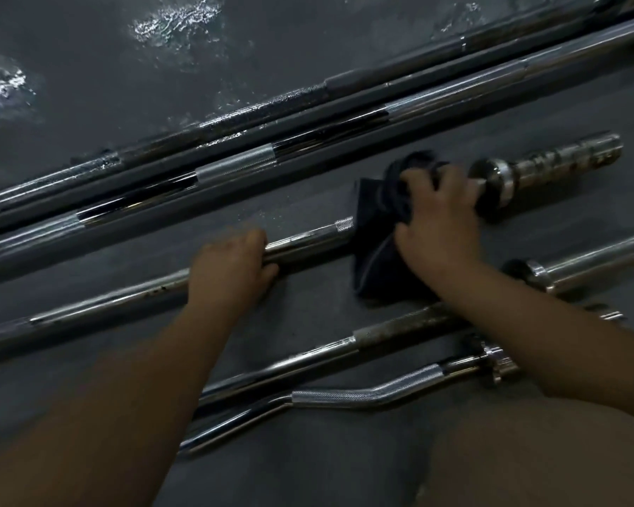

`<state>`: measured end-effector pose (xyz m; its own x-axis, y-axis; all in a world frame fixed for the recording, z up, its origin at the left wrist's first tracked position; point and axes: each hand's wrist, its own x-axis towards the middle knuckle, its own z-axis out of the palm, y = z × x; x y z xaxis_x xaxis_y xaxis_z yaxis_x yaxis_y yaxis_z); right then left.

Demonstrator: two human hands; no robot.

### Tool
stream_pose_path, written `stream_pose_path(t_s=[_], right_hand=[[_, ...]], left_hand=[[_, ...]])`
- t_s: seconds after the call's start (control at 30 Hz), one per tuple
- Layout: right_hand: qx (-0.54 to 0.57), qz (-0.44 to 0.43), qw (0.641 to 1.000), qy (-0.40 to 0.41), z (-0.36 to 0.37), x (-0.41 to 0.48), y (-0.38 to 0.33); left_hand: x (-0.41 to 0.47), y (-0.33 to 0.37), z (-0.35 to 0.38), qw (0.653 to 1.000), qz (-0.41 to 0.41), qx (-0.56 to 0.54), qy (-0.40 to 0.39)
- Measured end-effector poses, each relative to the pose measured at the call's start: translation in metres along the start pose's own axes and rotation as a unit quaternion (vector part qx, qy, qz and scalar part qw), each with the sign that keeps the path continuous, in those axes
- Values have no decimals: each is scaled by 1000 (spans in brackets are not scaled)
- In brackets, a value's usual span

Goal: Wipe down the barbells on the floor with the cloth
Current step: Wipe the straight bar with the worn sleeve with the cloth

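The right hand [441, 221] clutched the cloth [375, 217] round the bar [125, 293]. The left hand [233, 263] gripped the same bar barehanded.

Dark grey floor [293, 214] seen from above, dim light.
Near part matte mid-grey, fine-grained, lightly speckled. Far part darker and glossier, with an uneven, rippled surface. Light glares white off that far part in broken patches: upper patch [176, 21] near the top edge, left patch [1, 86] at the left edge, and a fainter sheen [462, 12] towards the top right.
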<state>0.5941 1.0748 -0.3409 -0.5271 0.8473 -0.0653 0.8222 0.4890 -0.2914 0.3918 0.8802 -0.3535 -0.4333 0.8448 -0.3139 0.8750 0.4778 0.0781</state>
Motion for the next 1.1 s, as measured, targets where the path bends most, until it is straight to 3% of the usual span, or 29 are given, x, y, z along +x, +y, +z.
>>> stream_pose_path(t_s=[0.13, 0.17, 0.23, 0.33, 0.43, 0.5, 0.53, 0.67, 0.77, 0.87, 0.93, 0.97, 1.03, 1.1], right_hand=[[-16, -166, 974, -155, -12, 24, -19], [-21, -182, 964, -194, -19, 38, -14], [-55, -181, 952, -239, -32, 57, 0], [-79, -124, 970, -194, -30, 49, 15], [-12, 45, 999, -23, 0, 15, -12], [49, 180, 978, 96, 25, -8, -57], [70, 190, 972, 122, 36, -18, -85], [127, 36, 990, 45, 58, -54, -150], [86, -15, 996, -13, 40, -52, -129], [30, 119, 990, 63, 40, -41, -104], [26, 197, 974, 110, 54, -42, -125], [38, 188, 976, 106, 63, -47, -147], [66, 81, 992, 77, 79, -68, -194], [75, -23, 997, -13, 80, -86, -215]], left_hand=[[36, -10, -18, 973, -6, -74, -220], [38, -13, -19, 972, 1, -89, -219], [26, -14, -17, 989, 24, -62, -130], [11, -15, -11, 993, 87, -63, -38], [23, -20, -5, 992, 95, -42, -78], [31, -20, -3, 987, 99, -29, -120], [35, -21, -3, 984, 101, -44, -142], [45, -27, -12, 929, 139, -233, -251], [28, -54, -14, 931, 229, -202, -200], [3, -92, -4, 959, 234, -75, -140], [0, -99, 0, 968, 208, -77, -119], [3, -99, 2, 969, 198, -94, -114], [13, -97, 3, 954, 201, -160, -154], [18, -100, -3, 925, 209, -230, -219]])
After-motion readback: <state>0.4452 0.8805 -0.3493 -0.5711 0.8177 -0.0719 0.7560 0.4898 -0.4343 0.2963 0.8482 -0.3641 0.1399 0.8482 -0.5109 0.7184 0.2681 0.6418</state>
